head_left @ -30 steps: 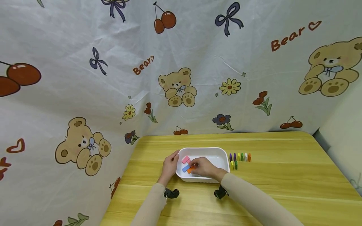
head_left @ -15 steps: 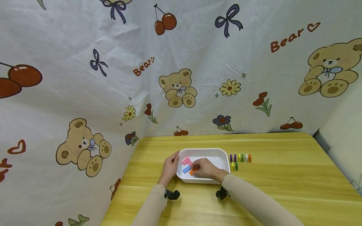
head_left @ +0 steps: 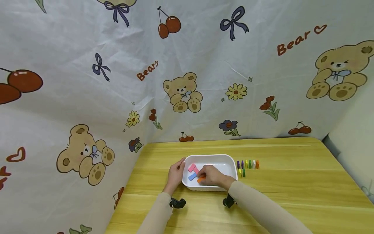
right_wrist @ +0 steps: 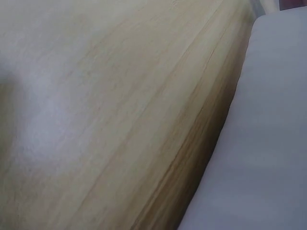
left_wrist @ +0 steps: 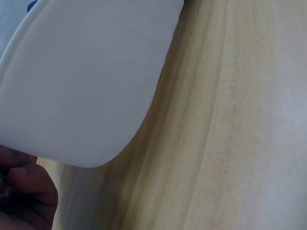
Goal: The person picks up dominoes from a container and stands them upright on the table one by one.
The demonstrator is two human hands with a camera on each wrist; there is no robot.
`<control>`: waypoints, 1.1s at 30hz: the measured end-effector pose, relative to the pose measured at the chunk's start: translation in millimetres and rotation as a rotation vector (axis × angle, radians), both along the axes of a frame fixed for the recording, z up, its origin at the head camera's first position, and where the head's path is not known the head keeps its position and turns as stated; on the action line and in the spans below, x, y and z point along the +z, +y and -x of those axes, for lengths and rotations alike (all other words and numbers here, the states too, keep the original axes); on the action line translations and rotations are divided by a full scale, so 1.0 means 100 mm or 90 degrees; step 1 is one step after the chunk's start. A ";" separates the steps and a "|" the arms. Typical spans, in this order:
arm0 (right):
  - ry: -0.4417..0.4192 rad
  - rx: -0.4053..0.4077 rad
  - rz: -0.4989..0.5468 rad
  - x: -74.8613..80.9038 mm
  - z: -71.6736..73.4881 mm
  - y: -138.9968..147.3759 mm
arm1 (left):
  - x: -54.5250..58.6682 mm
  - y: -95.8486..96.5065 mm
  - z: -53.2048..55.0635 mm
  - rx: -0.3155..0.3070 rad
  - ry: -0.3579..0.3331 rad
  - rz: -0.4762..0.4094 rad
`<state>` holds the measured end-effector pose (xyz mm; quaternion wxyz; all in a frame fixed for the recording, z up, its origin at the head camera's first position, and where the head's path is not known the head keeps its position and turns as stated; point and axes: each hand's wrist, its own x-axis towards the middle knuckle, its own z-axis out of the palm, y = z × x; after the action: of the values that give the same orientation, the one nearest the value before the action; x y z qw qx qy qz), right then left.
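Note:
A white plastic tub [head_left: 225, 160] stands on the table. My left hand [head_left: 175, 175] holds it at its left end; the left wrist view shows curled fingers [left_wrist: 33, 179] against the tub's outer wall. My right hand [head_left: 212, 175] reaches over the near rim into the tub, its fingertips down on an orange block [head_left: 200, 179], which the fingers partly cover. Just left of it lies a blue block [head_left: 192, 176]. Pink blocks [head_left: 191, 167] lie farther back in the tub. The right wrist view has only tub wall [right_wrist: 259, 124] and table, no fingers.
Right of the tub, small coloured blocks [head_left: 250, 164] stand upright in a row, purple, yellow, green, white and orange, with a yellow and a green one [head_left: 243, 172] in front. A bear-print cloth [head_left: 204, 123] hangs behind the wooden table [head_left: 280, 188].
The orange block has shifted slightly right and nearer under my right fingers, away from the blue block. My left hand stays on the tub. The camera view has tilted a little.

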<state>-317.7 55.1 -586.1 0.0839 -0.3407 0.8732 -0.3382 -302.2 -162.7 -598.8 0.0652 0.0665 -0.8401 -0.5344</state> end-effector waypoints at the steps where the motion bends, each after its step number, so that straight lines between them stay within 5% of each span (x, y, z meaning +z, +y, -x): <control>1: 0.008 0.002 -0.003 0.00 0.00 0.00 | 0.00 0.00 0.00 0.001 0.003 0.002; 21: 0.025 -0.014 -0.012 -0.01 0.01 0.00 | 0.01 0.01 -0.03 0.000 0.018 0.015; 33: 0.083 -0.004 -0.016 0.00 0.00 0.00 | 0.04 0.02 -0.03 -0.002 0.007 0.004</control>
<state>-317.3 55.0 -586.5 0.0302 -0.3581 0.8820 -0.3049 -299.3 -160.3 -594.4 0.0692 0.0624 -0.8414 -0.5323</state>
